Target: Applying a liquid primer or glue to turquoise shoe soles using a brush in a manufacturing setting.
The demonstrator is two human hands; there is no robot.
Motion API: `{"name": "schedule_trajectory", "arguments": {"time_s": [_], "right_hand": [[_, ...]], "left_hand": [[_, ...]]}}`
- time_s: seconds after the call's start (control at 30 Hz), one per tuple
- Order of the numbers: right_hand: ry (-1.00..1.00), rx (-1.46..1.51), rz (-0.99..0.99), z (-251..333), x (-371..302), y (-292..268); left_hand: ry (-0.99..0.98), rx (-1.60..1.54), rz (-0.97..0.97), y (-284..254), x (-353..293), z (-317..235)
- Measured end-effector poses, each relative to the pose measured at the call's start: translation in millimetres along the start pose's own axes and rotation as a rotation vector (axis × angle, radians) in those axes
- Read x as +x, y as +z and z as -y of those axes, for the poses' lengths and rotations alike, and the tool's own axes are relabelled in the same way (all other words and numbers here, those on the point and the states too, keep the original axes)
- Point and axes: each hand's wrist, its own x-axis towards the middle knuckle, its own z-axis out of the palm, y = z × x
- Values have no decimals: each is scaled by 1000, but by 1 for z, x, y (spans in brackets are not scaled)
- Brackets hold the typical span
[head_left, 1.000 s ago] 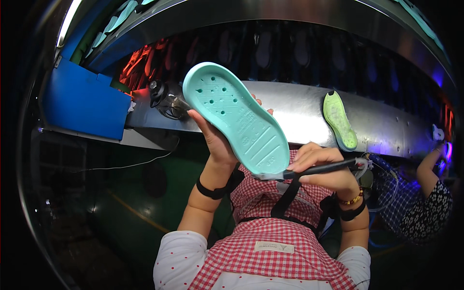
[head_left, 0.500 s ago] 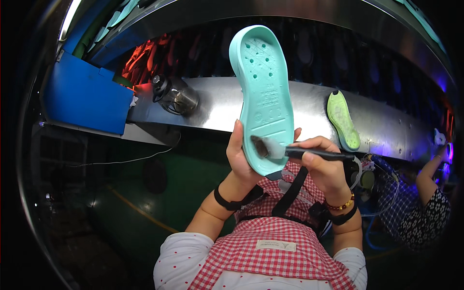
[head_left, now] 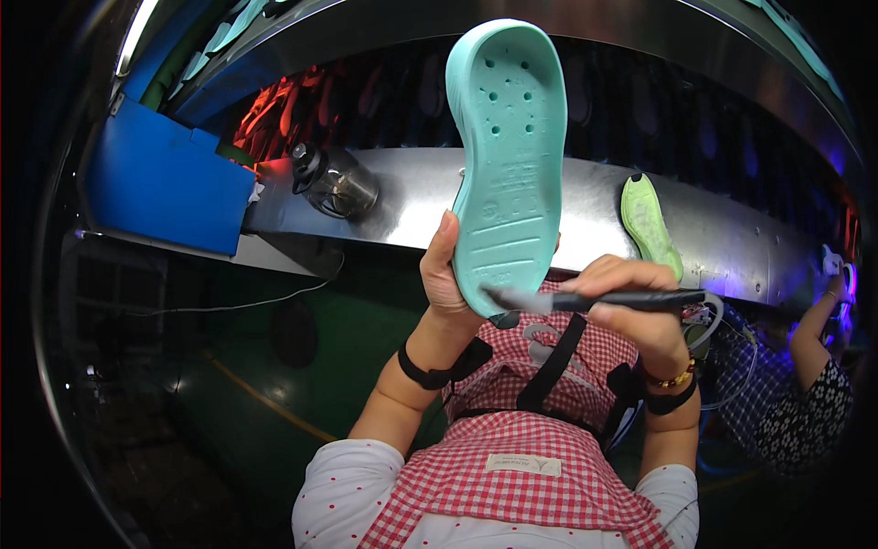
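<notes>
A turquoise shoe sole [head_left: 512, 183], with small holes in its far half and ridges in its near half, is held up before me. My left hand [head_left: 444, 274] grips its near left edge, thumb along the side; the other fingers are hidden behind it. My right hand [head_left: 636, 302] is closed around the dark handle of a brush [head_left: 631, 299], from whose back end a pale tube curves. The brush's bristles lie at the sole's near end, close to the small dark tab on the tip.
A metal ledge [head_left: 412, 201] crosses in front, bearing a dark see-through bottle [head_left: 337, 181] and a light green sole [head_left: 647, 220]. Behind it are rows of dark shapes, lit red at left. A blue box [head_left: 169, 178] stands left. Another person [head_left: 800, 403] works at far right.
The sole has moved up and turned more upright in my left hand. My right hand has shifted right and slightly down, bringing the brush from the ridged area to the sole's near end.
</notes>
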Motion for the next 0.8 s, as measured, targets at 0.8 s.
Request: {"name": "schedule_trajectory", "arguments": {"time_s": [0.8], "right_hand": [[-175, -778, 567, 24, 7, -18]], "left_hand": [[-497, 218, -92, -11, 2, -9]]}}
